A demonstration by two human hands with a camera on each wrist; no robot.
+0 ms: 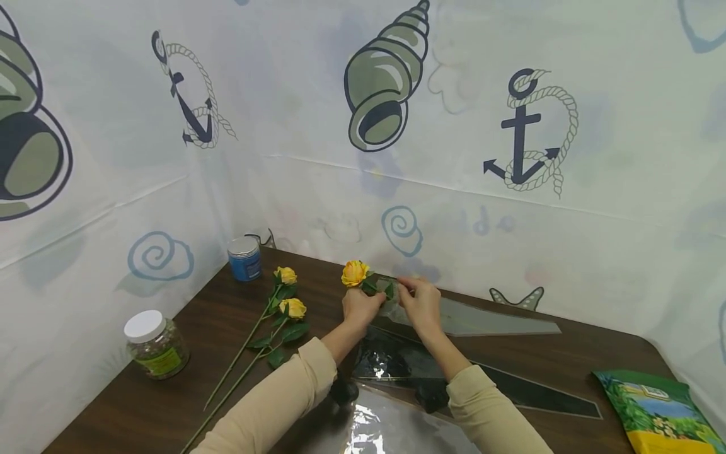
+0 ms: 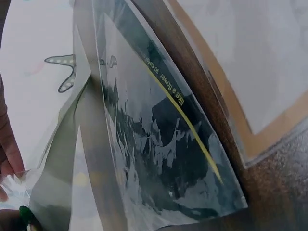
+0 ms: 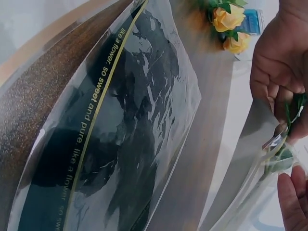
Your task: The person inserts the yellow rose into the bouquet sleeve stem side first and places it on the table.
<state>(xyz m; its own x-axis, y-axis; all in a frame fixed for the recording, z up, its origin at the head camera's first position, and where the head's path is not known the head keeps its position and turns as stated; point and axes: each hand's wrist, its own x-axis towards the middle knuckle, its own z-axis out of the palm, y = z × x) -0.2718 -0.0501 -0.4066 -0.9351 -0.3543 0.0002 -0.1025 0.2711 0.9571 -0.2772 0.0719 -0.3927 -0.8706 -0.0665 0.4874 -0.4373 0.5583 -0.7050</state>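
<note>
A yellow artificial rose (image 1: 355, 273) stands out of the left hand (image 1: 363, 309), whose fingers grip its stem beside the leaves. The right hand (image 1: 422, 306) pinches the edge of a clear, grey-backed plastic flower sleeve (image 1: 488, 318). In the right wrist view, green leaves (image 3: 281, 161) sit inside the sleeve's mouth, between the left hand (image 3: 276, 67) and the right hand's fingertips (image 3: 292, 197). A dark green sleeve with a yellow line and lettering (image 2: 159, 139) lies on the table below the hands.
Two yellow roses (image 1: 293, 308) with long stems lie at the left. Beyond them stand a blue jar (image 1: 245, 260) and a white-lidded jar (image 1: 157, 347). A colourful pouch (image 1: 660, 410) lies at the right. Clear brown-edged sleeves (image 1: 397, 422) cover the table's front. A patterned cloth hangs behind.
</note>
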